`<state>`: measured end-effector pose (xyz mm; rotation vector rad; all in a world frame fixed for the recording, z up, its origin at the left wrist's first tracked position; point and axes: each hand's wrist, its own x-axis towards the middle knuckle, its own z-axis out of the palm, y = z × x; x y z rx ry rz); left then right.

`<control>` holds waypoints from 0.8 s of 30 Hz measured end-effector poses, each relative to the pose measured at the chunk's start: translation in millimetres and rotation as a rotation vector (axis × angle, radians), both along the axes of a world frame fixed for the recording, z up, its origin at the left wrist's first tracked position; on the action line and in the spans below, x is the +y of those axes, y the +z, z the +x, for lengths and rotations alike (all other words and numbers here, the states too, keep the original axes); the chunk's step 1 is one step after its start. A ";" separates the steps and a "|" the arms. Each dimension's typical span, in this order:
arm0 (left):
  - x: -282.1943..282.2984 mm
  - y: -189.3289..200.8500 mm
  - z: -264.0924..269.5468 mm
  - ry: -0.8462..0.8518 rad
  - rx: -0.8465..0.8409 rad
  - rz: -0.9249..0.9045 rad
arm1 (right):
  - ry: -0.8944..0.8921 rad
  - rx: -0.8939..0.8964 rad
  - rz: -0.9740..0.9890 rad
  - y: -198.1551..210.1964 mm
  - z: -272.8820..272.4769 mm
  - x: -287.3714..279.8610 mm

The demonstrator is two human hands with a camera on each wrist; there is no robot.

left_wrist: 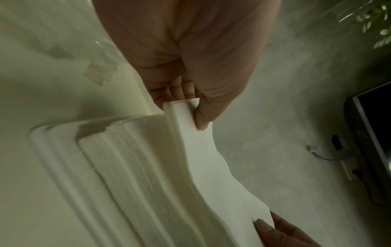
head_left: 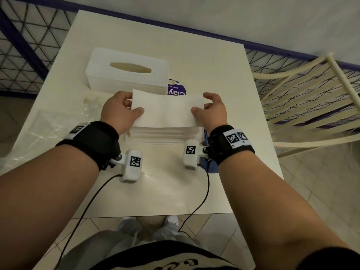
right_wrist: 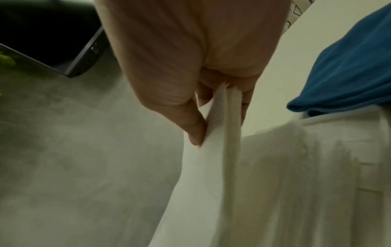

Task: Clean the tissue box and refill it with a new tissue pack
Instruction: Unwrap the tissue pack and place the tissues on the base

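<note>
The white tissue box cover [head_left: 126,75], with its oval slot up, stands at the back left of the table. In front of it a stack of white tissues [head_left: 165,133] lies in a shallow white base [left_wrist: 42,150]. Both hands pinch a thin top layer of tissues [head_left: 167,112] by its short ends, thumbs on top and fingers underneath. My left hand [head_left: 133,107] holds the left end and my right hand [head_left: 201,108] the right end. The wrist views show that layer [left_wrist: 201,167] [right_wrist: 203,167] lifted a little off the stack [right_wrist: 317,167].
A purple-labelled pack [head_left: 176,89] lies behind the tissues. A blue cloth [right_wrist: 349,66] sits beside my right wrist. Crumpled clear plastic wrap [head_left: 48,123] lies at the table's left edge. A cream chair [head_left: 311,106] stands to the right, a wire fence behind.
</note>
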<state>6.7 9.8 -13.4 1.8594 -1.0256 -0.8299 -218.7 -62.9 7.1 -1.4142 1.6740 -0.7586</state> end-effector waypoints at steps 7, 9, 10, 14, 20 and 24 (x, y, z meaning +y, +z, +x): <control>15.6 -19.1 0.0 -0.208 -0.191 0.182 | 0.126 0.122 0.104 -14.1 -8.5 12.2; 21.4 -26.1 0.2 -0.297 -0.241 0.263 | 0.272 0.149 0.210 -13.6 -12.9 17.0; 23.5 -29.3 -0.2 -0.315 -0.257 0.283 | 0.340 0.187 0.265 -15.5 -13.6 18.5; 26.9 -31.4 -9.5 -0.341 -0.330 0.322 | 0.412 0.317 0.298 -26.6 -10.3 19.8; 23.9 -31.3 -14.0 -0.265 -0.380 0.323 | 0.366 0.291 0.261 -24.4 -13.0 14.5; 23.0 -29.1 -13.0 -0.291 -0.381 0.339 | 0.370 0.324 0.271 -26.5 -13.4 12.6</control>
